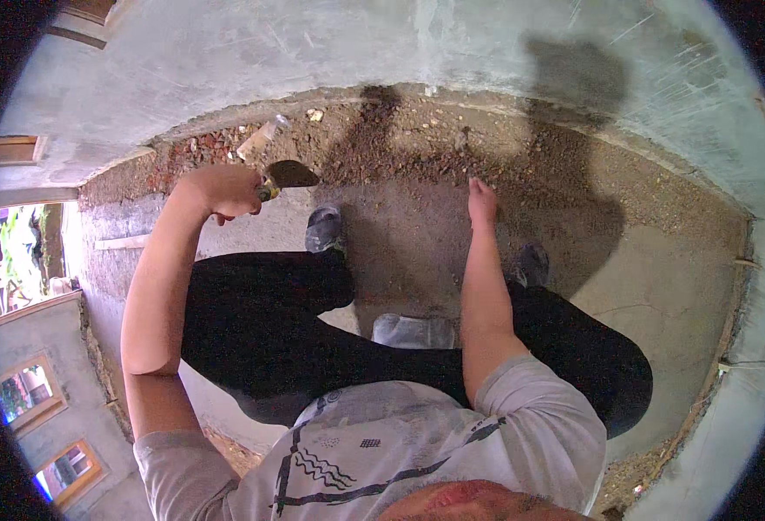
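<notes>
My left hand (224,191) grips the handle of a trowel with a dark metal blade (289,173), held above the floor at the left. My right hand (482,201) is stretched forward near a strip of loose soil, pebbles and rubble (426,148) along the base of the wall. It looks empty, its fingers loosely extended. A pale, flat scrap (261,137) lies in the rubble beyond the trowel. A grey slab-like object (413,330) sits on the concrete floor between my legs, partly hidden by them.
A grey plastered wall (443,43) runs across the front, with another wall (760,304) at the right. A flat wooden strip (122,242) lies at the left, near a bright opening (22,252) and wood-framed windows (26,395). My shoes (323,230) rest on the floor.
</notes>
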The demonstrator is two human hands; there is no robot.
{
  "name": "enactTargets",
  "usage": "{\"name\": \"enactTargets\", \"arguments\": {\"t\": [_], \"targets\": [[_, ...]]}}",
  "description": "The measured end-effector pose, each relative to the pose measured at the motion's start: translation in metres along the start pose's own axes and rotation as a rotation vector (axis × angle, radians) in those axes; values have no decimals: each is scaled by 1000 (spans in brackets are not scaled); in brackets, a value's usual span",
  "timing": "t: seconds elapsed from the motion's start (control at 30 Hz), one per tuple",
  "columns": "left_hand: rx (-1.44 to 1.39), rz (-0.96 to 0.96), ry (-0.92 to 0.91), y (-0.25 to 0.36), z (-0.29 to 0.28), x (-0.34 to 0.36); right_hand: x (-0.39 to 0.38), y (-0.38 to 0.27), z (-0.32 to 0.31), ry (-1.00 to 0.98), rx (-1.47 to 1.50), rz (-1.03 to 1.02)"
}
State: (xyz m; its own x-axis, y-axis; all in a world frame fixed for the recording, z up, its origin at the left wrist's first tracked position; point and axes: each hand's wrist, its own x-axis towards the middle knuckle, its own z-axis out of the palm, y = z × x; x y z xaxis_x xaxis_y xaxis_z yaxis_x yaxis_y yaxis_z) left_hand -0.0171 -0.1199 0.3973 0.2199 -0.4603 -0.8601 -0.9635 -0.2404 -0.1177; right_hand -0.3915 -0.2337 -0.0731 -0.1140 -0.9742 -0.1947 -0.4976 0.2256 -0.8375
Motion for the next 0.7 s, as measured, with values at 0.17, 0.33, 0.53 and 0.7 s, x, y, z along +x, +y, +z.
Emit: {"name": "enactTargets", "arguments": {"t": [0.17, 0.33, 0.53, 0.7], "targets": [[-23, -5, 15, 3, -1, 0, 16, -73, -20, -28, 219, -263], [9, 14, 42, 5, -2, -1, 24, -111, -24, -195, 627, -22], [-21, -12, 21, 0, 1, 0, 5, -32, 19, 13, -320, -35], [-7, -19, -51, -10, 4, 5, 7, -39, 17, -32, -45, 6]]}}
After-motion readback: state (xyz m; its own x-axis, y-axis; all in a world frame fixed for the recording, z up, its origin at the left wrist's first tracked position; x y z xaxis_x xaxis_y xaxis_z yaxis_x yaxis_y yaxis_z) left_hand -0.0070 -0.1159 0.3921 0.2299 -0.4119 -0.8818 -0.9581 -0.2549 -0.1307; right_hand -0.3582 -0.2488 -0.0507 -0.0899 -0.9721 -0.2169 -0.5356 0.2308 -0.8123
